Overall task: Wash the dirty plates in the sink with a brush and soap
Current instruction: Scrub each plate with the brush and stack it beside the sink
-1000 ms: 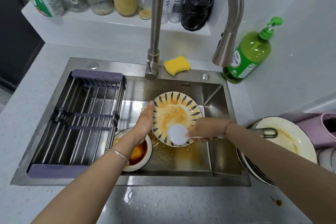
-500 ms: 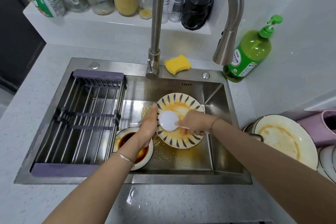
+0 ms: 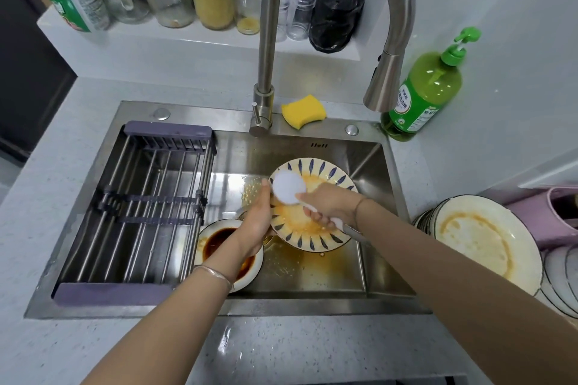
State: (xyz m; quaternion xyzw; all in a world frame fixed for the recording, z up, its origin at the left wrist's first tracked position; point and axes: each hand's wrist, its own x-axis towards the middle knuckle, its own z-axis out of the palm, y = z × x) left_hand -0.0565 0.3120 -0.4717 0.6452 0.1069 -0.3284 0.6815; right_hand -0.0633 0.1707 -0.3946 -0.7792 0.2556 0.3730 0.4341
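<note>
Frame centre: my left hand [image 3: 256, 223] grips one patterned plate [image 3: 316, 170] by its left rim, tilted over the sink [image 3: 370, 166], I judge so runoff drains. My right hand [image 3: 330, 205] wraps the one brush [image 3: 289, 187], head pressed on the plate's upper left. One sauced bowl [image 3: 215, 244] lies lower left. A dirty stack [image 3: 478, 241], too packed to count, sits on the bench [image 3: 312, 353] at right.
</note>
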